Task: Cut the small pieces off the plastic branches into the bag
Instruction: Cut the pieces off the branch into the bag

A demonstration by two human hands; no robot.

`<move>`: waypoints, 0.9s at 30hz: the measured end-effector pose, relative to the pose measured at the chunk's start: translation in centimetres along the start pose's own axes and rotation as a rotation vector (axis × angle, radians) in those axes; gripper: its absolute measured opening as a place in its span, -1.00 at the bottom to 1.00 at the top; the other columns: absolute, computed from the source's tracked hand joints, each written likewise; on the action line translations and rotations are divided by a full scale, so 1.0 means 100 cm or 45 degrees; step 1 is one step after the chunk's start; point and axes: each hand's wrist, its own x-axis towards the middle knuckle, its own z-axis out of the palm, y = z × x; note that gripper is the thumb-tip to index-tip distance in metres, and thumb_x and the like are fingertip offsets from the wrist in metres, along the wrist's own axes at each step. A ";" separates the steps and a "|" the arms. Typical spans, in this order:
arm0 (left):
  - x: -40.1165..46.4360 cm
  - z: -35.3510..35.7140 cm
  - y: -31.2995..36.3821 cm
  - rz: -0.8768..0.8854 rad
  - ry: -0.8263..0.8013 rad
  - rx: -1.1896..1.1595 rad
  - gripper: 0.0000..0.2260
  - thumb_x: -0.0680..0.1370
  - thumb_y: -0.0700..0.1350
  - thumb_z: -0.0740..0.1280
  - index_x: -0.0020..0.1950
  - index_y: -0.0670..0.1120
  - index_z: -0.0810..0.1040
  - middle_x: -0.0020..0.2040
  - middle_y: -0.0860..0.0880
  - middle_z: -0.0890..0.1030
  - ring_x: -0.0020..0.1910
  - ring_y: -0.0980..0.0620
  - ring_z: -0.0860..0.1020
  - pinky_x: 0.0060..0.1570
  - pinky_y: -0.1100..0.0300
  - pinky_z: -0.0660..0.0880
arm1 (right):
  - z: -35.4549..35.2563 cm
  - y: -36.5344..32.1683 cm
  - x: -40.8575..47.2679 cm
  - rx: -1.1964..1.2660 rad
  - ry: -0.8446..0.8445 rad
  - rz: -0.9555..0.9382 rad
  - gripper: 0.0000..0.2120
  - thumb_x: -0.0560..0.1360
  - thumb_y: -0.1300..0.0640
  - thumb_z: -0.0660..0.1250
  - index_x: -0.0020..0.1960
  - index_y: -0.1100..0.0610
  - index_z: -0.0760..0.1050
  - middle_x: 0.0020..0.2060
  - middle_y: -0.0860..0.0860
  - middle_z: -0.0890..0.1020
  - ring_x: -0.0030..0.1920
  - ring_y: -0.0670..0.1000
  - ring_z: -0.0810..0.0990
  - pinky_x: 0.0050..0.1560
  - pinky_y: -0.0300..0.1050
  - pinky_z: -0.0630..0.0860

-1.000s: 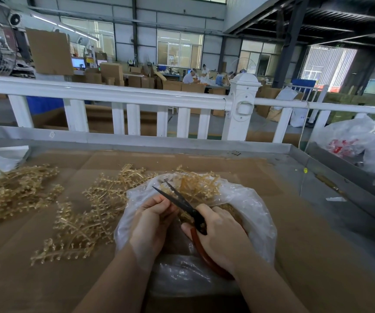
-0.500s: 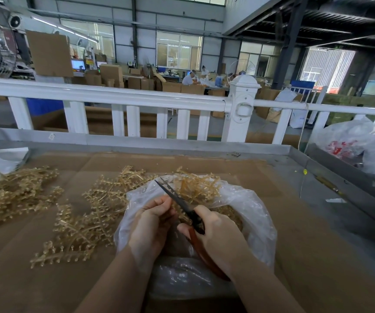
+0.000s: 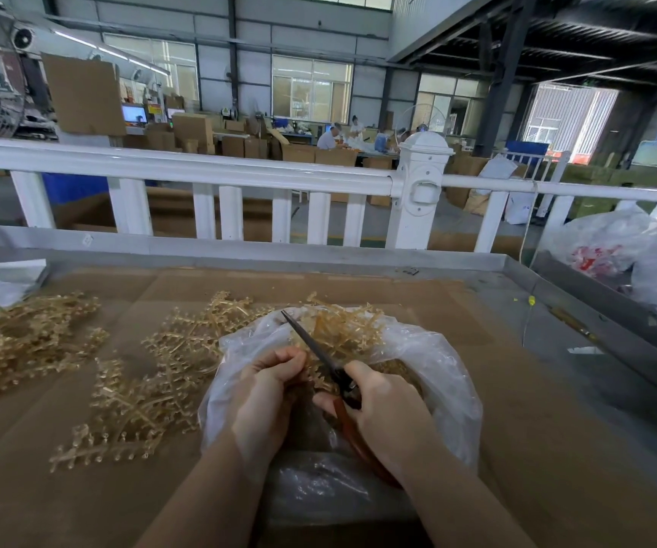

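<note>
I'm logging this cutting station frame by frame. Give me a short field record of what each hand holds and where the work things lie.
left hand: left hand grips a plastic branch over the bag
right hand: right hand holds the scissors, blades together, tip pointing away
bag: clear bag open under both hands, cut pieces inside
uncut stock: branches on the cardboard left of the bag
surface: cardboard
</note>
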 end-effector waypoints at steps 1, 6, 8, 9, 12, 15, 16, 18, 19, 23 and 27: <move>-0.001 0.001 0.000 0.003 -0.001 0.007 -0.86 0.51 -0.38 0.25 -0.21 -0.22 0.51 -0.29 -0.16 0.54 -0.27 -0.07 0.54 -0.13 0.09 0.53 | 0.000 0.000 0.000 -0.001 -0.007 0.005 -0.66 0.47 -0.29 0.25 0.03 -0.04 0.46 -0.16 -0.12 0.62 -0.12 -0.09 0.58 -0.09 -0.21 0.52; -0.006 0.004 -0.003 0.083 -0.045 0.059 -0.88 0.58 -0.24 0.25 -0.04 -0.26 0.55 -0.17 -0.23 0.62 -0.18 -0.13 0.63 -0.14 0.07 0.58 | -0.007 0.002 0.002 0.148 0.030 0.097 -0.78 0.44 -0.26 0.31 -0.15 -0.15 0.37 -0.36 -0.22 0.47 -0.30 -0.27 0.45 -0.31 -0.42 0.34; -0.005 0.005 -0.004 0.125 -0.043 0.083 -0.80 0.60 -0.20 0.18 0.07 -0.23 0.56 -0.14 -0.18 0.67 -0.12 -0.10 0.64 -0.09 0.08 0.55 | -0.007 0.003 0.003 0.192 0.068 0.137 -0.80 0.44 -0.22 0.34 -0.10 -0.16 0.40 -0.28 -0.21 0.51 -0.24 -0.25 0.47 -0.27 -0.42 0.34; -0.004 0.005 -0.005 0.129 -0.030 0.076 -0.78 0.60 -0.24 0.13 0.11 -0.20 0.55 -0.12 -0.17 0.68 -0.09 -0.10 0.64 -0.05 0.07 0.54 | -0.006 0.004 0.003 0.196 0.092 0.152 -0.81 0.46 -0.20 0.34 -0.05 -0.14 0.42 -0.23 -0.19 0.53 -0.19 -0.22 0.50 -0.22 -0.40 0.37; -0.002 0.002 -0.008 0.124 -0.061 0.166 -0.63 0.56 -0.36 0.07 0.28 -0.13 0.51 0.02 -0.22 0.67 0.06 -0.16 0.63 0.05 0.03 0.57 | -0.002 0.004 0.003 0.171 0.183 0.174 -0.77 0.50 -0.12 0.31 0.12 -0.10 0.44 -0.10 -0.13 0.59 -0.05 -0.12 0.55 -0.01 -0.20 0.52; -0.001 -0.001 -0.011 0.118 -0.106 0.236 -0.59 0.60 -0.37 0.12 0.29 0.04 0.49 0.00 -0.11 0.70 0.03 -0.04 0.66 -0.15 0.22 0.59 | 0.001 0.001 0.002 0.145 0.241 0.136 -0.70 0.51 -0.11 0.29 0.21 -0.10 0.41 -0.03 -0.13 0.59 0.01 -0.11 0.55 0.07 -0.15 0.52; 0.000 -0.001 -0.011 0.119 -0.115 0.243 -0.59 0.61 -0.36 0.13 0.28 0.07 0.49 0.00 -0.09 0.70 0.02 -0.02 0.66 -0.15 0.23 0.59 | 0.003 0.000 0.001 0.120 0.259 0.113 -0.68 0.51 -0.12 0.30 0.23 -0.10 0.41 -0.03 -0.14 0.59 0.02 -0.12 0.54 0.06 -0.20 0.50; 0.000 0.000 -0.011 0.158 -0.100 0.280 -0.62 0.59 -0.35 0.20 0.25 0.07 0.52 0.03 -0.06 0.69 0.06 -0.01 0.65 -0.05 0.17 0.59 | 0.007 0.000 -0.001 0.069 0.268 0.093 -0.64 0.50 -0.14 0.31 0.26 -0.10 0.39 -0.02 -0.13 0.58 0.02 -0.11 0.54 0.03 -0.27 0.47; 0.000 0.001 -0.011 0.194 -0.071 0.303 -0.64 0.57 -0.35 0.24 0.23 0.06 0.53 0.03 -0.06 0.69 0.06 -0.01 0.65 0.00 0.14 0.59 | 0.009 0.000 -0.002 0.050 0.257 0.094 -0.62 0.50 -0.14 0.30 0.28 -0.10 0.37 -0.01 -0.12 0.58 0.03 -0.10 0.54 0.03 -0.26 0.47; -0.001 0.002 -0.014 0.264 0.016 0.280 -0.71 0.53 -0.39 0.29 0.11 -0.05 0.56 -0.07 -0.11 0.69 -0.04 -0.03 0.67 -0.15 0.24 0.60 | 0.015 0.005 -0.005 0.002 0.275 0.124 -0.56 0.51 -0.11 0.31 0.35 -0.06 0.37 0.02 -0.07 0.58 0.09 -0.04 0.53 0.10 -0.18 0.48; 0.001 0.002 -0.016 0.274 0.112 0.261 -0.72 0.51 -0.39 0.32 0.09 -0.05 0.56 -0.07 -0.14 0.69 -0.09 -0.01 0.68 -0.21 0.27 0.59 | 0.019 0.008 -0.009 -0.030 0.382 0.104 -0.54 0.48 -0.04 0.39 0.34 0.03 0.44 0.01 -0.01 0.61 0.07 0.01 0.55 0.07 -0.16 0.50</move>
